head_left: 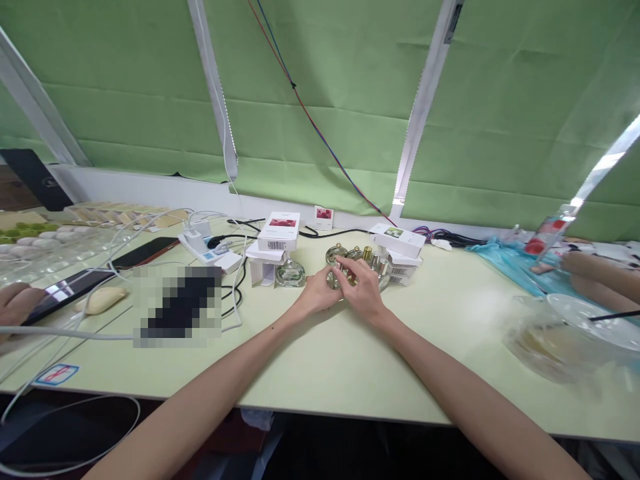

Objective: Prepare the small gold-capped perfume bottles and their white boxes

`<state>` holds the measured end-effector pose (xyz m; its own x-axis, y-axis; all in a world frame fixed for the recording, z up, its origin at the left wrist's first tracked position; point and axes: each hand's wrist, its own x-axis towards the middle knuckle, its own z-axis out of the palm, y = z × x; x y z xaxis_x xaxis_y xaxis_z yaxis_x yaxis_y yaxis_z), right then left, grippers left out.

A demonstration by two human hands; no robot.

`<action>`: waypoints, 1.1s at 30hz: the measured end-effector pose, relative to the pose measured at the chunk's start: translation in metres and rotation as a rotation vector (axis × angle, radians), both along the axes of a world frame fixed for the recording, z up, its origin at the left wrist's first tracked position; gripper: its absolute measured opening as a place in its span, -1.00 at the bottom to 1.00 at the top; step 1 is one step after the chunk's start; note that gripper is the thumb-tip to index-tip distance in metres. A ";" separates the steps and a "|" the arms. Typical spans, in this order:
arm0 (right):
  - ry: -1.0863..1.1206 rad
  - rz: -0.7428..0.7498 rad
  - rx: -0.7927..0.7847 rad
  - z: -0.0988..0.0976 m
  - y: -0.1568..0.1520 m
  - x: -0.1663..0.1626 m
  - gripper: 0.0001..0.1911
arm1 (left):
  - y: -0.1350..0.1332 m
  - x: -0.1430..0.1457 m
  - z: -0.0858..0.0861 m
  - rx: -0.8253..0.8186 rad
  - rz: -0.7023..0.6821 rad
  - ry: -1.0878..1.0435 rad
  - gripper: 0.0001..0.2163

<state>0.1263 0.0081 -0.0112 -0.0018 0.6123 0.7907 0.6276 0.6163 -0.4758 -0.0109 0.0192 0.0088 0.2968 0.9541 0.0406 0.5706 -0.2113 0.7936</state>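
Clearly, the green blinds (320, 120) are the biggest thing in front of me, hanging behind a long pale table (310, 373). Two bare forearms reach over its front edge to the middle, where the left hand (323, 292) and the right hand (363, 290) meet. Both have their fingers drawn in narrow around a glass bottle (333, 277). That bottle sits between them, mostly hidden by their fingers, so I cannot tell how firmly either one grips it.

At the far left, a clear tray (103, 248) holds rows of pale and green rounded pieces. Toward the right end stands a clear plastic cup (537, 343), blurred, with something brownish inside.

White boxes frame the hands on both sides. The left stack has a box with a red picture (279, 230) lying on top of an open box (260, 270), whose hollow side faces the front. On the right, a box with a green picture (397, 239) tops a similar pile.

Smaller again, a flat clear bottle (290, 274) stands just beside the left stack. More little bottles crowd right behind the hands, among them a gold cap (367, 253).
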 end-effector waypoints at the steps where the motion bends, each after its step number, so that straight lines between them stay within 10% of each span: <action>1: 0.006 0.000 -0.001 0.000 0.000 0.000 -0.71 | 0.000 0.001 0.000 -0.001 0.000 -0.010 -0.55; 33: 0.028 0.012 -0.010 -0.003 0.006 0.006 -0.73 | 0.008 -0.003 -0.010 -0.079 -0.099 -0.095 -0.40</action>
<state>0.1320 0.0143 -0.0145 0.0133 0.6201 0.7844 0.6066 0.6186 -0.4993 -0.0139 0.0272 -0.0011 0.3879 0.9217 -0.0012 0.4715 -0.1973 0.8595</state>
